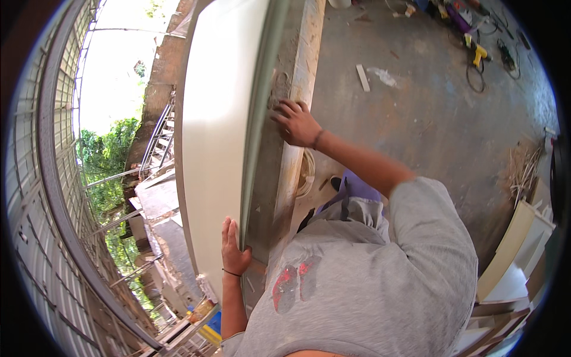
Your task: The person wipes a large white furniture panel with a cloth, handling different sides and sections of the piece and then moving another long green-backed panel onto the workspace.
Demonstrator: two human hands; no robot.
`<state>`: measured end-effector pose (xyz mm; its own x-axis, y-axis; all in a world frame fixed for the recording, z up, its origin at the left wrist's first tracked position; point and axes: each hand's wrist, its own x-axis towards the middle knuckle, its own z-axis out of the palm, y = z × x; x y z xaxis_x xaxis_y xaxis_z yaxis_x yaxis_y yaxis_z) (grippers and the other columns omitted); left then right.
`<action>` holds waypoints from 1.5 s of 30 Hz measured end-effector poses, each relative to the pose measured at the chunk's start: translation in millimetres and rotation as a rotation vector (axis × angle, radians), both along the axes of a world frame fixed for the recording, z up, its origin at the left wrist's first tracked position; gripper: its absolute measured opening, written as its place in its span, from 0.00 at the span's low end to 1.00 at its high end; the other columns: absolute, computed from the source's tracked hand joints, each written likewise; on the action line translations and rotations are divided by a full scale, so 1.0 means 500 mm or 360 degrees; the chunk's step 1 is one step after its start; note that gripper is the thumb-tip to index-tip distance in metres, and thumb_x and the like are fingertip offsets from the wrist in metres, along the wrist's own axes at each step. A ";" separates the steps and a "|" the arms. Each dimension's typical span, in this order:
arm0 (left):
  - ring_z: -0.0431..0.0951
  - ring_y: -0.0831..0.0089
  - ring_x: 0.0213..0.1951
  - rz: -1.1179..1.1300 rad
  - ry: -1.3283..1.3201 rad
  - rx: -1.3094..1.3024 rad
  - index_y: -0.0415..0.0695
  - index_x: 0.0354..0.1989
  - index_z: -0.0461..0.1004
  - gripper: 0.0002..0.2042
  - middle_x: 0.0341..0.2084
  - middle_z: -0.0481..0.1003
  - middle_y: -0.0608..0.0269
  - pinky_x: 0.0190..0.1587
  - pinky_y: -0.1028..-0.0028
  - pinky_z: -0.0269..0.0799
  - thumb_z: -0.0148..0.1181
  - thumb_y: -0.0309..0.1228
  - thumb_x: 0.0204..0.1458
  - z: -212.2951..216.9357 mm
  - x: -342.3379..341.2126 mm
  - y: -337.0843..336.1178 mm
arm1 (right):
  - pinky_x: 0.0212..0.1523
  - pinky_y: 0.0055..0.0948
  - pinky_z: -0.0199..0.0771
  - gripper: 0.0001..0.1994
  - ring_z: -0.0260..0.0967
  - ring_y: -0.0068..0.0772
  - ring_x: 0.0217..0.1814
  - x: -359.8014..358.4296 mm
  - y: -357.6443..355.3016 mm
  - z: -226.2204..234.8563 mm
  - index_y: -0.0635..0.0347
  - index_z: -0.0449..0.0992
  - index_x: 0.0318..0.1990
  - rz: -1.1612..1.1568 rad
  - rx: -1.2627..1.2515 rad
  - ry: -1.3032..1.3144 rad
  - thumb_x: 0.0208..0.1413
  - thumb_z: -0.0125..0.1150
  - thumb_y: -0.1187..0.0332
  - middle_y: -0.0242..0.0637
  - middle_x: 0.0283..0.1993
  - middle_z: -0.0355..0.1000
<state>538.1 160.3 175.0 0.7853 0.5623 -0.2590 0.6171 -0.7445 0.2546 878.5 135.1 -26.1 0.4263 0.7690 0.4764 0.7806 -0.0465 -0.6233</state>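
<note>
A long, pale cream panel [217,119] with a grey-green edge strip [260,89] stands along a workbench [303,65]. My left hand [234,253] lies flat against the near end of the panel, its fingers stretched out together and the thumb over the edge. Farther along the bench, my right hand [295,124] is low over the dusty grey top with its fingers curled. Whatever lies under those fingertips is hidden. Just beyond them is a small greyish coil-like thing [281,83], too unclear to name.
A coil of pale hose or cable [306,172] hangs beside the bench. On the concrete floor are a yellow power tool [479,55], cords, a white strip [363,77] and crumpled plastic [383,76]. Pale boards [514,256] stand at the right. A ladder [159,140] shows outside at left.
</note>
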 end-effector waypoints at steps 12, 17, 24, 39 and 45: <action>0.56 0.49 0.62 0.0037 0.0046 -0.0053 0.37 0.61 0.54 0.39 0.60 0.56 0.43 0.63 0.62 0.53 0.52 0.18 0.31 0.096 -0.022 0.026 | 0.57 0.56 0.48 0.20 0.50 0.43 0.66 0.065 0.291 0.047 0.51 0.69 0.51 -0.0492 -0.0504 -0.0016 0.50 0.52 0.58 0.44 0.59 0.59; 0.53 0.54 0.64 0.0030 0.0053 -0.0120 0.43 0.63 0.53 0.39 0.62 0.54 0.50 0.60 0.57 0.56 0.50 0.16 0.33 0.092 -0.017 0.043 | 0.54 0.48 0.52 0.19 0.56 0.37 0.61 0.086 0.246 0.043 0.45 0.69 0.54 -0.0329 -0.0704 -0.0264 0.53 0.46 0.65 0.39 0.55 0.64; 0.54 0.55 0.64 0.0014 0.0061 -0.0099 0.43 0.63 0.53 0.39 0.61 0.55 0.51 0.59 0.59 0.58 0.52 0.18 0.33 0.112 -0.020 0.057 | 0.54 0.48 0.51 0.16 0.57 0.41 0.59 0.103 0.288 0.011 0.48 0.72 0.49 -0.0600 -0.0488 -0.0273 0.52 0.49 0.65 0.41 0.53 0.67; 0.55 0.56 0.63 0.0078 0.0072 -0.0113 0.43 0.63 0.53 0.39 0.62 0.54 0.52 0.57 0.57 0.62 0.52 0.17 0.34 0.107 -0.031 0.056 | 0.44 0.43 0.58 0.23 0.62 0.37 0.51 0.034 0.215 0.087 0.51 0.67 0.51 -0.0502 -0.0289 0.0024 0.44 0.56 0.62 0.34 0.47 0.70; 0.57 0.56 0.63 0.0169 0.0009 -0.0194 0.43 0.63 0.54 0.40 0.61 0.55 0.53 0.54 0.56 0.64 0.53 0.18 0.33 0.131 -0.022 0.063 | 0.44 0.41 0.56 0.12 0.66 0.33 0.50 -0.004 0.317 0.046 0.49 0.79 0.40 -0.0195 -0.0718 -0.0156 0.52 0.51 0.62 0.32 0.41 0.75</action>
<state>527.1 191.8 240.3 0.7214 0.6063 -0.3347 0.6924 -0.6387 0.3355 876.3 293.4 -3.1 0.4967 0.8551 0.1489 0.8065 -0.3913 -0.4432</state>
